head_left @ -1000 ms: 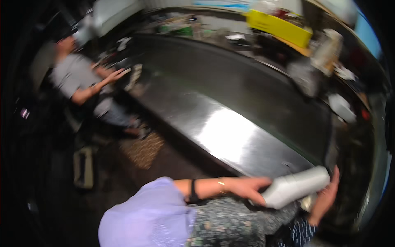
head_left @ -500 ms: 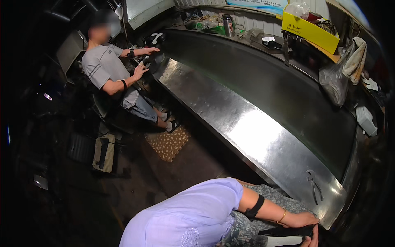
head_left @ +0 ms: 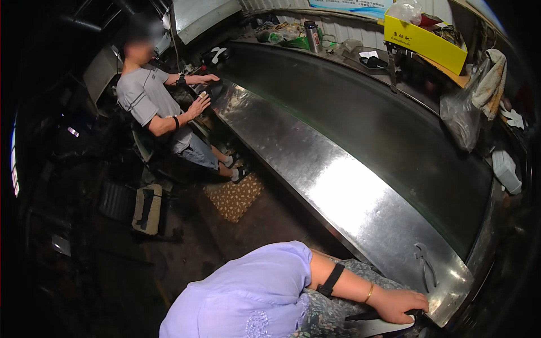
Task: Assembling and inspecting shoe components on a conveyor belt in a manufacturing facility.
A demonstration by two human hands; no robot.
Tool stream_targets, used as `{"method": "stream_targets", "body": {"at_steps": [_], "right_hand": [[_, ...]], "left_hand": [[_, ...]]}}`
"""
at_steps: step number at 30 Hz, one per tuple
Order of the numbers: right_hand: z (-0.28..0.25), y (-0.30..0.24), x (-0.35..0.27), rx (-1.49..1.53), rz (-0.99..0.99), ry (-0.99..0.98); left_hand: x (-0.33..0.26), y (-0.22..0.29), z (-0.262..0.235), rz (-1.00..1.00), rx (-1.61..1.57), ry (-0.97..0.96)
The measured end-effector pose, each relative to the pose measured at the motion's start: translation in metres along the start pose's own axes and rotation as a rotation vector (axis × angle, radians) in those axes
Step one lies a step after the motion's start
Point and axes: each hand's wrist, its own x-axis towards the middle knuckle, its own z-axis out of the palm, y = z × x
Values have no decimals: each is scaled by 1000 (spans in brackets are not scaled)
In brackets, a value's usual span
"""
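Observation:
My left hand (head_left: pixel 395 306) is low at the right, beside the near end of a metal strip table. Its fingers curl over a black item with a white, sole-like underside (head_left: pixel 383 327), apparently a shoe. The rest of that item is hidden by the hand and the lower edge. A pair of pliers (head_left: pixel 428 272) lies on the shiny metal top (head_left: pixel 293 160) just beyond my fingers. My right hand is out of view.
A dark conveyor belt (head_left: pixel 360 124) runs alongside the metal top. A co-worker (head_left: pixel 155 104) stands at its far end, hands by a dark object. Behind the belt are a yellow box (head_left: pixel 422 42), a thermos (head_left: pixel 313 36) and a hanging plastic bag (head_left: pixel 462 115).
My left hand has shifted slightly left and turned, with its back now showing over the black item. My right fingers have left the view. The co-worker's near hand has moved toward the belt.

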Motion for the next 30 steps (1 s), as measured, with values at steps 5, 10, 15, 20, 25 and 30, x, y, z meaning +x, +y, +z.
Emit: {"method": "stream_targets", "body": {"at_steps": [5, 10, 15, 20, 25, 30], "right_hand": [[0, 149, -104, -489, -425, -207], [-16, -2, -30, -191, 229, -67], [-34, -5, 11, 96, 547, -229], [10, 10, -43, 763, 1154, -54], [-26, -26, -36, 244, 802, -337], [-37, -34, 4, -16, 765, -570]], "left_hand": [[-1, 10, -7, -89, -12, -30], [-2, 5, 1, -129, 7, -66], [-3, 9, -22, -195, 13, -3], [-36, 22, -5, -495, -106, -13], [-38, 8, 36, -554, -161, -84], [-17, 12, 29, -596, -59, -104]]}}
